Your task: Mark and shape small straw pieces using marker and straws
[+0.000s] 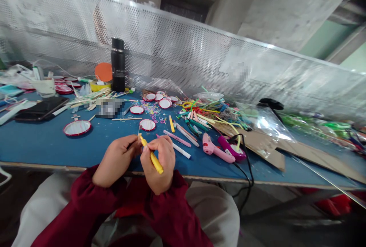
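In the head view, my right hand [159,159] grips a yellow marker pen [154,160], its tip pointing up and to the left. My left hand [118,159] is closed, thumb and forefinger pinching a small thin strip [140,130] that stands upright. The marker's tip meets or nearly meets this strip; I cannot tell which. Just beyond the fingers lies a white jar lid [148,125] with a red rim. Right of my right hand, a white marker with a blue end [182,150] and a pink marker [177,138] lie on the blue table [100,148].
A pink glue gun [215,149] lies at right beside a purple device [232,148], with a black cable over the table edge. Farther back are a black bottle [118,66], pipe cleaners [220,109], wooden sticks [90,100], a phone [42,108] and cardboard [257,144].
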Demonstrator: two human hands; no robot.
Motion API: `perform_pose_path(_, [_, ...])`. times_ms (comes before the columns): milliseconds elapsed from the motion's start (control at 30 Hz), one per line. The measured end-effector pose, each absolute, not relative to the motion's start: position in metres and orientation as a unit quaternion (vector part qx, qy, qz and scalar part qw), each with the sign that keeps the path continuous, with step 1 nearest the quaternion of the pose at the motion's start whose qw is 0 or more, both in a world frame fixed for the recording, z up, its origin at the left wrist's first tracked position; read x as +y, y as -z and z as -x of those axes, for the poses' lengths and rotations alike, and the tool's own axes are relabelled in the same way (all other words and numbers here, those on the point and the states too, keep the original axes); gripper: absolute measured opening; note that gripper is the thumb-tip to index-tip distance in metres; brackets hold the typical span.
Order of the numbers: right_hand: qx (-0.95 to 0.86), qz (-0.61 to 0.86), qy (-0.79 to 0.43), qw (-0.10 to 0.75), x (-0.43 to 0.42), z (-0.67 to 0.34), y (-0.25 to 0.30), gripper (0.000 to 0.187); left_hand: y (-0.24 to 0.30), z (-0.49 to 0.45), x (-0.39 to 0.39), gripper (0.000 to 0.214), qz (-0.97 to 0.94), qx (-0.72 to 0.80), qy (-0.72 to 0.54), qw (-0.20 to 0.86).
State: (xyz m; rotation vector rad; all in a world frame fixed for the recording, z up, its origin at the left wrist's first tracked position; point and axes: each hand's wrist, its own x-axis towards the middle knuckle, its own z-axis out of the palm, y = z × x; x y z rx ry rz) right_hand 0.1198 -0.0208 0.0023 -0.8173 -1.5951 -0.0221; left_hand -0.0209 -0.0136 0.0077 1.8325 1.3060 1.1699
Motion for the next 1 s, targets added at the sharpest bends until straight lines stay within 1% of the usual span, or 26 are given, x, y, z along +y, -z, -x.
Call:
perform_pose_path(400, [-0.688, 0.359, 0.028, 0.630, -0.0213, -0.1179, -0.0018, 0.012, -0.0103, 0.0192, -0.0144, 0.033, -0.691, 0.486, -0.443, 0.300])
perform_pose_path(567, [-0.701, 0.360, 0.012, 0.616, -0.0217, -0.1178, -0.0010, 0.012, -0.0089, 0.0195, -0.0134, 0.032, -0.688, 0.494, -0.439, 0.299])
perform_pose_path(733, [-0.688, 0.360, 0.024, 0.629, -0.0219, -0.1184, -0.0019, 0.012, -0.0087, 0.0197, -0.0126, 0.034, -0.694, 0.492, -0.434, 0.297])
perform_pose_path(1000, [-0.688, 0.367, 0.001, 0.626, -0.0215, -0.1174, -0.0034, 0.010, -0.0054, 0.0229, -0.0109, 0.032, -0.703, 0.494, -0.423, 0.288])
